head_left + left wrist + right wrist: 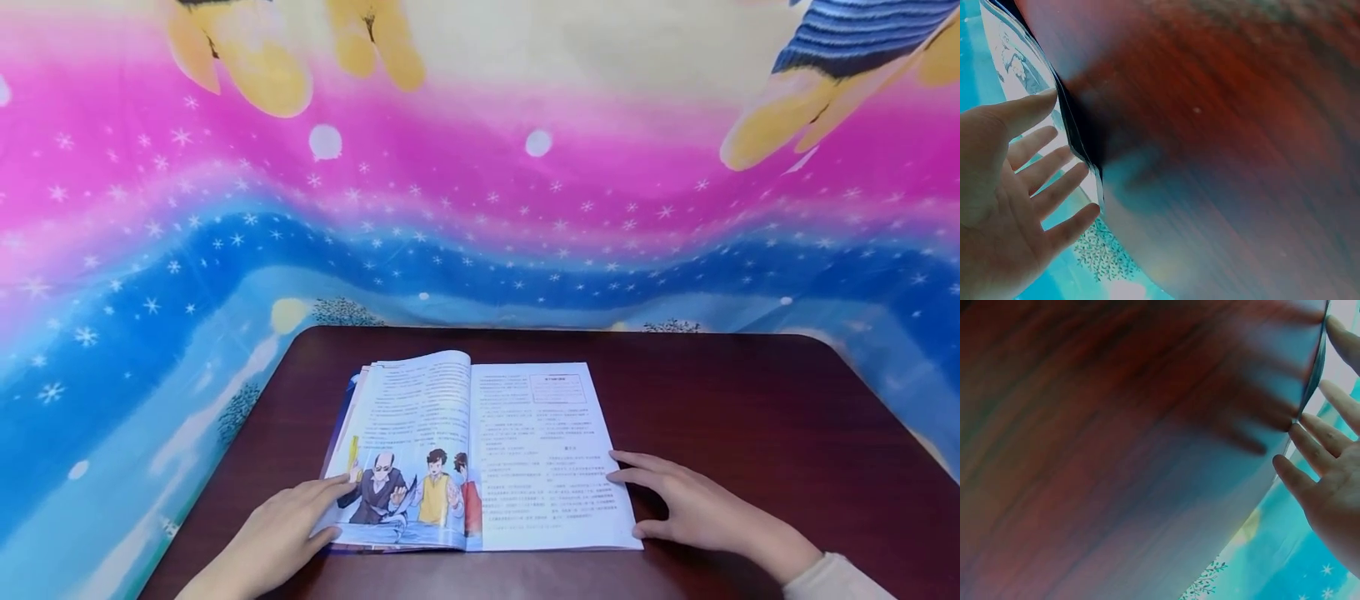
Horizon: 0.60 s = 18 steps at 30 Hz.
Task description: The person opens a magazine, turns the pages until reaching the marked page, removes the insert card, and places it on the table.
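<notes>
An open magazine (525, 467) lies on the dark wooden table, its left page bulging up a little near the spine. The left page carries text above a coloured drawing of several people; the right page is mostly text with a small boxed panel at the top. My left hand (273, 533) touches the magazine's left edge near the bottom corner, fingers extended, as the left wrist view of the hand (1022, 187) also shows. At the lower right edge, my right hand (697, 508) rests its spread fingertips; the right wrist view has these fingers (1313, 447) fairly straight along the edge.
The glossy dark red-brown table (750, 400) has rounded far corners and extends on both sides of the magazine. Behind and beside it hangs a pink and blue printed cloth (480, 208) with snowflakes and cartoon feet.
</notes>
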Available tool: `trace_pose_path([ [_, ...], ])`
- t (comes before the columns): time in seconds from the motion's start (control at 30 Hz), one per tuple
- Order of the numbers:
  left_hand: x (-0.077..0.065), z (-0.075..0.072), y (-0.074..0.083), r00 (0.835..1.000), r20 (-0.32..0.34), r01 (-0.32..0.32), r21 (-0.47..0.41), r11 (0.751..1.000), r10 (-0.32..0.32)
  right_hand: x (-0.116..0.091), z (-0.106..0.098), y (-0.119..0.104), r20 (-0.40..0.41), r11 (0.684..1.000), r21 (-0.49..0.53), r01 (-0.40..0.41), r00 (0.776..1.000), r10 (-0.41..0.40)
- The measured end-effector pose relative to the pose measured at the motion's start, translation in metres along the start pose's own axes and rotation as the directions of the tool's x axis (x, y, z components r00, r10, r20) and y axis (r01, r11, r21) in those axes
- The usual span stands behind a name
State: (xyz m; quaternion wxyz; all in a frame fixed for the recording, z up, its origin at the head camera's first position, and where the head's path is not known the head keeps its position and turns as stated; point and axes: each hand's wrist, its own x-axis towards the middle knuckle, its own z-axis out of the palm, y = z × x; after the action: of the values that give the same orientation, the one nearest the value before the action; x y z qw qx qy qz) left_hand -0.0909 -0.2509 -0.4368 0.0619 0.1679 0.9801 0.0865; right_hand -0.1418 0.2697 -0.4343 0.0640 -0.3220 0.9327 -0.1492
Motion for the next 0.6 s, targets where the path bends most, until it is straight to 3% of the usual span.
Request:
trace_pose_path([
  [0.13,-0.001,-0.002,-0.002,0.999,0.001,0.037,0.011,0.999,-0.037,0.002,-0.002,-0.001,0.012,1.000,-0.013,-0.003,1.000,0.003],
  [0.4,-0.001,-0.006,-0.010,0.999,-0.027,0.036,-0.019,0.999,-0.036,0.006,-0.006,-0.004,0.005,1.000,-0.013,-0.025,1.000,0.025],
  [0.6,-0.003,-0.002,-0.010,0.997,0.020,0.079,-0.069,0.994,-0.078,0.006,-0.004,-0.005,0.024,0.999,0.001,-0.044,0.999,0.044],
])
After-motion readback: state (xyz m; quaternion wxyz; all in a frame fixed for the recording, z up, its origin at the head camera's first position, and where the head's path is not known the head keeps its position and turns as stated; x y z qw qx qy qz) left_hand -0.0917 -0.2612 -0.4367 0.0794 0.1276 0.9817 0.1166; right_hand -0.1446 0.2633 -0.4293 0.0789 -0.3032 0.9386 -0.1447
